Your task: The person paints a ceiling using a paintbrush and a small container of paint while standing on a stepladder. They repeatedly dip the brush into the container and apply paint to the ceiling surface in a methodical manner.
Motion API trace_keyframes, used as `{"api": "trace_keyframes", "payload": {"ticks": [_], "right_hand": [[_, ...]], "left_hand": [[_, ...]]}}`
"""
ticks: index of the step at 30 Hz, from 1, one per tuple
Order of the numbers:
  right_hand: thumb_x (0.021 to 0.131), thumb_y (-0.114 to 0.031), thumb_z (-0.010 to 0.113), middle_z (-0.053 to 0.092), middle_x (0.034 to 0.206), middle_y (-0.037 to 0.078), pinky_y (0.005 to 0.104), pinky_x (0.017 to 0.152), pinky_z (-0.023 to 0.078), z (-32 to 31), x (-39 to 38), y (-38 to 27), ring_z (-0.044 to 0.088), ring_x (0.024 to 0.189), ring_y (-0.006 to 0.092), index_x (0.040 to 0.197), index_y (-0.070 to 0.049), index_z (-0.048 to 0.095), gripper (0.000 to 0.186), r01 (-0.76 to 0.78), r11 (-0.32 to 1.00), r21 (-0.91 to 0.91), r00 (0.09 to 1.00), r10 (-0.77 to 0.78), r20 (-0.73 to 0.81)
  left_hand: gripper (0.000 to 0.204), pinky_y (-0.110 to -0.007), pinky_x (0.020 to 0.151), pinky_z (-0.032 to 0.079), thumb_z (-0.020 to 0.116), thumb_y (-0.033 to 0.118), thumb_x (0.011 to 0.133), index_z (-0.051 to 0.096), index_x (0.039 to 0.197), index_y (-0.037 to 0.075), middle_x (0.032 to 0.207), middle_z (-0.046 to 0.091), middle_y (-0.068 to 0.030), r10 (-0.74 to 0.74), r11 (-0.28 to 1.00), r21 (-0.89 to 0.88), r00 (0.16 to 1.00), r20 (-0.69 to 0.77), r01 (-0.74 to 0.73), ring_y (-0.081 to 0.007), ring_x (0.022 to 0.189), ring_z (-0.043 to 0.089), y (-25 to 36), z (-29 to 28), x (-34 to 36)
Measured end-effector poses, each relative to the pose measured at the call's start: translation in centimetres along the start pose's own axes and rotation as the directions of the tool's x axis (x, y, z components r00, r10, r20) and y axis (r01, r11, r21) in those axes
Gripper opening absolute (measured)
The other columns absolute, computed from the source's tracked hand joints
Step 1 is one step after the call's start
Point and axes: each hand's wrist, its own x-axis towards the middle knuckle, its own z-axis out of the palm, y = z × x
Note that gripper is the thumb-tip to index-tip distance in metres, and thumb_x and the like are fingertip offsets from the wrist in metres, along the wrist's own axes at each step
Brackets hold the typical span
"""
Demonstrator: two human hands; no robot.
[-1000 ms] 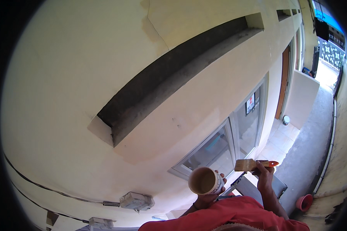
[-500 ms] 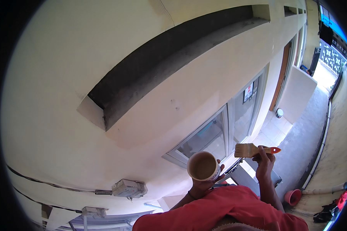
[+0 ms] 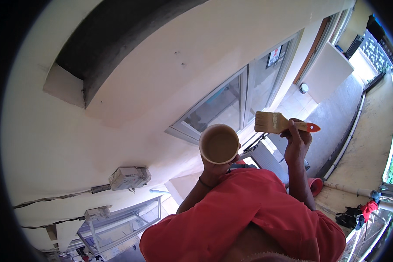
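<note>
My left hand (image 3: 215,169) is closed around a round tub (image 3: 199,146) with a pale rim. Beige-brown paint (image 3: 218,147) shows inside it, seen from above. To the right, my right hand (image 3: 298,140) grips a flat paintbrush (image 3: 268,122) by its handle, which ends in an orange-red tip with a hole. The brush lies level, its bristles pointing left toward the tub but apart from it. Dried paint coats the bristles and ferrule. A large cream wall (image 3: 131,118) rises beyond my hands on the left.
A dark recess (image 3: 113,39) cuts into the wall's upper part. Below it are a framed window (image 3: 218,102) and a weathered junction box (image 3: 129,178) with cables. A small paint can (image 3: 303,88) stands on the floor by the doorway. A red bucket (image 3: 315,187) sits near a pipe (image 3: 351,189).
My view has tilted, so the recess and window sit higher and farther left. Both hands, with tub and brush, appear higher and slightly left. Each hand keeps its hold.
</note>
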Motion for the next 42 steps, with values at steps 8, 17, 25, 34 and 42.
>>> {"api": "trace_keyframes", "payload": {"ticks": [8, 17, 25, 34, 42], "right_hand": [[0.102, -0.010, 0.074, 0.075, 0.093, 0.014, 0.0330, 0.066, 0.059, 3.0, -0.4, -4.9, 0.072, 0.075, 0.0187, 0.113, 0.008, 0.071, 0.021, 0.258, 0.936, 0.242, 0.955, -0.285, 0.085], [0.093, 0.005, 0.080, 0.078, 0.104, 0.015, 0.0298, 0.073, 0.065, 6.1, -2.6, -7.2, 0.077, 0.087, 0.0188, 0.117, 0.007, 0.071, 0.025, 0.529, 0.847, 0.047, 0.729, -0.483, 0.485], [0.094, -0.013, 0.084, 0.076, 0.085, 0.009, 0.0304, 0.061, 0.060, 9.8, -2.4, -6.1, 0.076, 0.072, 0.0177, 0.103, -0.002, 0.076, 0.016, 0.643, 0.738, -0.205, 0.628, -0.355, 0.693], [0.091, -0.020, 0.084, 0.076, 0.086, 0.010, 0.0359, 0.061, 0.061, 10.9, -2.2, -4.1, 0.077, 0.070, 0.0257, 0.104, -0.003, 0.076, 0.023, 0.685, 0.662, -0.305, 0.604, -0.281, 0.746], [0.090, -0.024, 0.085, 0.076, 0.086, 0.011, 0.0392, 0.063, 0.061, 11.5, -2.0, -2.8, 0.076, 0.071, 0.0302, 0.101, -0.005, 0.076, 0.024, 0.715, 0.614, -0.335, 0.581, -0.256, 0.772]], "left_hand": [[0.079, -0.057, 0.095, 0.059, 0.057, 0.068, 0.100, 0.051, 0.156, 0.013, 0.145, 0.061, -0.0179, 0.041, 0.999, -0.014, 0.999, -0.032, -0.041, -0.0434, 0.133, 0.060, 0.2, -1.3, 0.3], [0.066, -0.058, 0.124, 0.041, 0.044, 0.051, 0.111, 0.051, 0.156, 0.004, 0.158, 0.055, -0.0193, 0.182, 0.983, 0.004, 0.982, -0.040, -0.182, -0.0374, 0.148, 0.051, 0.0, 2.1, 1.5], [0.071, -0.053, 0.124, 0.043, 0.043, 0.054, 0.110, 0.053, 0.153, -0.002, 0.151, 0.062, -0.0217, 0.131, 0.965, -0.238, 0.988, 0.086, -0.107, -0.0363, 0.144, 0.057, 0.3, 1.5, 1.4], [0.065, -0.052, 0.119, 0.048, 0.043, 0.052, 0.111, 0.059, 0.149, 0.003, 0.148, 0.065, -0.0179, 0.157, 0.983, -0.086, 0.985, -0.066, -0.162, -0.0348, 0.138, 0.061, 0.7, 1.3, 0.8], [0.064, -0.052, 0.121, 0.047, 0.049, 0.048, 0.110, 0.054, 0.150, -0.002, 0.148, 0.063, -0.0212, 0.191, 0.966, -0.181, 0.981, 0.015, -0.185, -0.0362, 0.140, 0.060, 0.7, 0.7, 1.0]]}}
